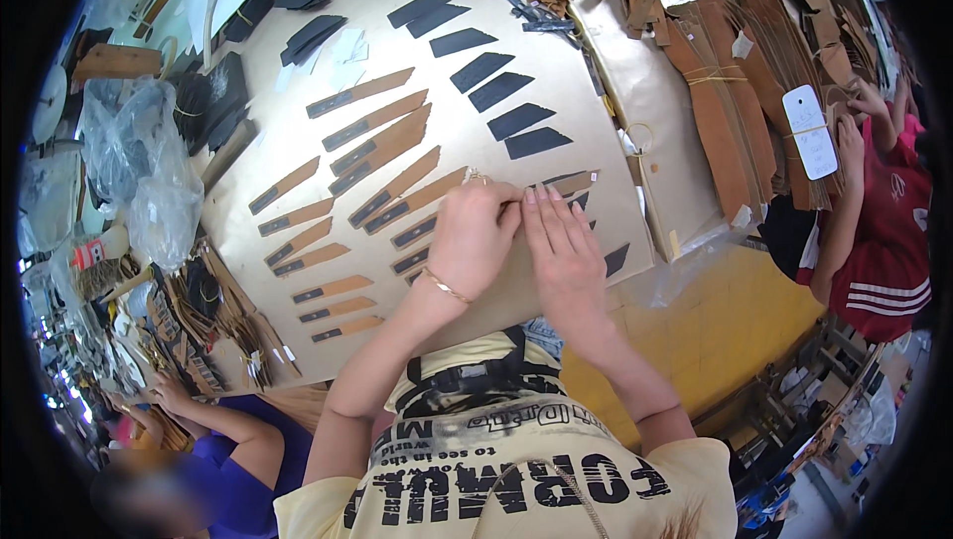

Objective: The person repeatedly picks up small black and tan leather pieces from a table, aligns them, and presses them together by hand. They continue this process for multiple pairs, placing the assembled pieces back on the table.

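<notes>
My left hand (472, 236) is closed in a pinch low over the tan worktop (615, 122); what it holds, if anything, is hidden. Beside it my right hand (568, 261) lies with its fingers stretched out over a brown leather piece (584, 181) that has a small white mark at its end. The fingertips of both hands meet. Left of my hands, several slanted brown leather strips (389, 133) lie in rows, each bearing a dark patch at one end. Beyond my hands runs a line of slanted black pieces (481, 72). Another black piece (616, 259) is partly covered near my right hand.
Bundled brown leather pieces (730, 112) with a white tag (810, 132) lie at the right, near a person in red (879, 231). Plastic bags (149, 172) and stacked scraps crowd the left side. A person in purple (238, 450) sits at the lower left.
</notes>
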Available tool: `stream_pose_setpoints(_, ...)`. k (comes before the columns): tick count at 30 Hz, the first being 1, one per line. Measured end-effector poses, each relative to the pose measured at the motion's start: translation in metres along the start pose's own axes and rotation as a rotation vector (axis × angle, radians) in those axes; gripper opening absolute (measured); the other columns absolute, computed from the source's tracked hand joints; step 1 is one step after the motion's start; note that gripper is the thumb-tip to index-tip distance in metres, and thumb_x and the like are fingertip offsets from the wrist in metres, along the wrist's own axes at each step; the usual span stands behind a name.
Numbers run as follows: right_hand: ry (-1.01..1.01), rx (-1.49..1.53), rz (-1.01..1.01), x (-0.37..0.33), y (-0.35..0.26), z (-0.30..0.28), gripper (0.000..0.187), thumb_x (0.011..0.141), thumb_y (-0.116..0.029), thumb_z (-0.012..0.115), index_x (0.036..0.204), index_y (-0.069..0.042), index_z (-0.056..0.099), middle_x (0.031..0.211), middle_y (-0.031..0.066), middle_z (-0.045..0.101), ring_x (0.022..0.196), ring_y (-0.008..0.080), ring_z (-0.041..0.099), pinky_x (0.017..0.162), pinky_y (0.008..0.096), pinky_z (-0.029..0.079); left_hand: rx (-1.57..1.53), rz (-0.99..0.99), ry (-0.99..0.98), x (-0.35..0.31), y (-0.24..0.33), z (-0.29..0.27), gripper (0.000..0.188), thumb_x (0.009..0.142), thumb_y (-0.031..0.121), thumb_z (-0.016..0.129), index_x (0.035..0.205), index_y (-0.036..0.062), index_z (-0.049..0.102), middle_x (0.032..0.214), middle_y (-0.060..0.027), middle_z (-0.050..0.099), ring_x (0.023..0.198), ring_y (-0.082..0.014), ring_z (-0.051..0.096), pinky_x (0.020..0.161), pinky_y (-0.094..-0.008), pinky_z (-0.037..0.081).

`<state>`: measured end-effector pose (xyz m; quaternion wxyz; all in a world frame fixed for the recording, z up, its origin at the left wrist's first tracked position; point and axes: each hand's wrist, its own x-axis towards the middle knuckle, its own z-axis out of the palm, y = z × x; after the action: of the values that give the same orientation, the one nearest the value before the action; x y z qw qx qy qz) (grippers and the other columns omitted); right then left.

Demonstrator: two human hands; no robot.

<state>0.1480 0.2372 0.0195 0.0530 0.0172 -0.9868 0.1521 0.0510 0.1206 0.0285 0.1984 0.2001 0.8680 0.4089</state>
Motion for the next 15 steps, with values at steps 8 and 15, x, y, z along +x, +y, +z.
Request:
stream_pose_setpoints(8,0.070,0.457,0.292,0.013,0.015,-0.011,0.050,0.082,-0.010,0.071,0.129,-0.004,0.057,0.103,0.0126,0.072,0.104,0.0272,0.068,0.103,0.0413,0.044,-0.311,-0.115,-0.036,-0.003,0.013,-0.011,0.025,0.090,0.009,0.067,0.112,-0.0024,0.069,0.084,-0.0096,0.074,0.075,-0.0138,0.071,0.066,-0.0264,0.055)
stream_pose_setpoints(15,0.198,0.787,0.573,0.033,0.026,-0.011,0.038,0.085,-0.012,0.071,0.122,-0.004,0.064,0.081,0.0116,0.071,0.072,0.0269,0.067,0.073,0.0404,0.051,-0.248,0.124,0.308,-0.006,0.002,0.000,0.021,0.087,0.012,0.069,0.106,0.0038,0.070,0.096,-0.0111,0.070,0.076,-0.0259,0.066,0.067,-0.0347,0.052)
